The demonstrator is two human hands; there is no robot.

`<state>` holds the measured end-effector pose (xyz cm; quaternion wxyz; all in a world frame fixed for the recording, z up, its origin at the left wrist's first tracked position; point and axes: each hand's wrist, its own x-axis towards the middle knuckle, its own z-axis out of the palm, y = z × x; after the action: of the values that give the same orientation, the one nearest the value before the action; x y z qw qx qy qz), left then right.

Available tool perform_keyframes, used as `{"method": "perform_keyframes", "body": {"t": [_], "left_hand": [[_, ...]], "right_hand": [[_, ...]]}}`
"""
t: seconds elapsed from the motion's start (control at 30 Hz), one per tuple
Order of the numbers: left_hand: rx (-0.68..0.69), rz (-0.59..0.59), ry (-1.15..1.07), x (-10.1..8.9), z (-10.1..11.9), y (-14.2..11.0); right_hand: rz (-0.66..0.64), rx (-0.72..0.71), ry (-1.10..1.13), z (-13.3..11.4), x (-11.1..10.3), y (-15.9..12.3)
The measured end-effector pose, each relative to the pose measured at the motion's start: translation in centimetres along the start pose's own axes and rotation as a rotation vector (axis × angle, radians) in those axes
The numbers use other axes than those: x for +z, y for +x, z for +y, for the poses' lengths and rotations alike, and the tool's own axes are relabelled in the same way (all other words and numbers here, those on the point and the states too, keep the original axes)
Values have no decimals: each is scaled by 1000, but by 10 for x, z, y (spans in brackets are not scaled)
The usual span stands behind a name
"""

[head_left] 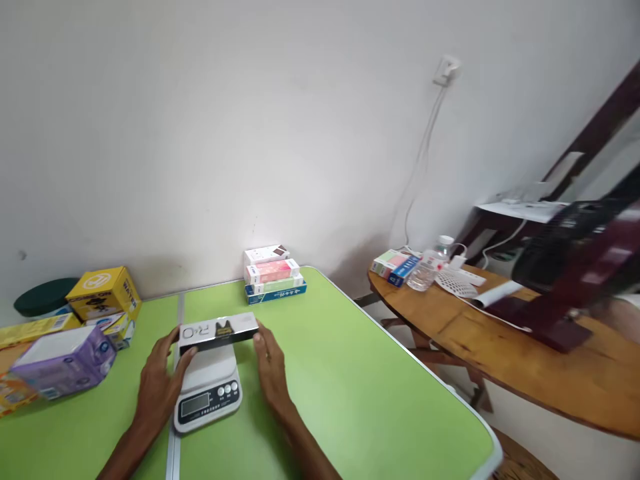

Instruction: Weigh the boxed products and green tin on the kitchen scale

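Note:
A long, flat box [219, 331], white on top with dark sides and a black shape printed on it, lies across the back part of a white digital scale [210, 393]. My left hand [159, 380] grips the box's left end, thumb on the near side. At the other end, the fingers of my right hand [271, 363] press against the box. The box covers the rear of the scale's platform; whether it rests on it or hangs just above, I cannot tell. The scale's display and round buttons face me.
Left of the scale lie a yellow box [103, 293], a purple pack [65, 363] and a dark green lid [47, 297]. Several stacked boxes [273, 273] stand by the wall on the green table [350, 387]. To the right, a wooden table [500, 360] holds a plastic bottle [430, 263] and cables.

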<state>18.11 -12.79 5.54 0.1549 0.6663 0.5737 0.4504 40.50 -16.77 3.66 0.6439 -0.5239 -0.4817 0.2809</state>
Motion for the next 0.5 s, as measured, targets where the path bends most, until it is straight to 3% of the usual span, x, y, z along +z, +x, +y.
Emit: {"method": "perform_keyframes", "body": {"t": [0.1,0.3,0.4,0.5], "left_hand": [[136,-56,-10,24,31,47],[251,-137,-40,102,87,141],[246,-141,-33,138,96,166],[234,-154,-27,167,94,177]], "right_hand": [[81,-9,-51,-3,-19,48],[185,-139,-230,-1,-58,173],[218,-176,-327,12,-71,215],[229,-143,-380,33,-79,238]]}}
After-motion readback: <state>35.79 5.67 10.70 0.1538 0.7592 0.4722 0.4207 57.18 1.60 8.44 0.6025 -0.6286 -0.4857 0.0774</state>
